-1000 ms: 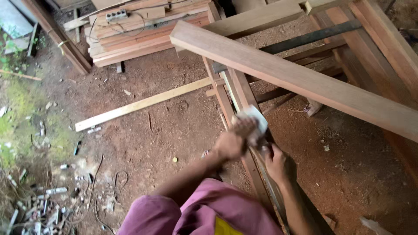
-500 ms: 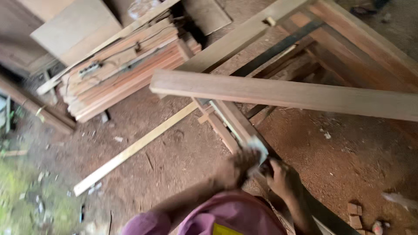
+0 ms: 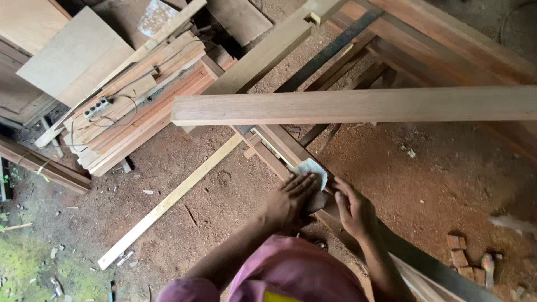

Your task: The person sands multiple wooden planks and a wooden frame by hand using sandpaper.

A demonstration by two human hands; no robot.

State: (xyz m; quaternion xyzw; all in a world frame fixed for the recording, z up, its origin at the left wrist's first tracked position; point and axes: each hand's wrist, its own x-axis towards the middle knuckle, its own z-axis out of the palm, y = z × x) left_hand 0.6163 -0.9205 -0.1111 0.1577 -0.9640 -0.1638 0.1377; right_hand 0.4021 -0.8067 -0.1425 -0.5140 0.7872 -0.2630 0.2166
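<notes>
Left hand lies flat, fingers together, pressing a folded sheet of grey sandpaper onto a narrow wooden rail that runs from near right to far left. Right hand rests just right of it, fingers curled over the rail's edge, bracing; not clamped on anything loose. Sandpaper sits under the left fingertips, on the rail's top face. A thick beam crosses overhead, far side. Stacked planks with a power strip lie far left; a pale batten on the dirt floor.

Judgement: best done with even palm pressure, strokes along the grain, paper kept flat, right hand holding the rail steady.
</notes>
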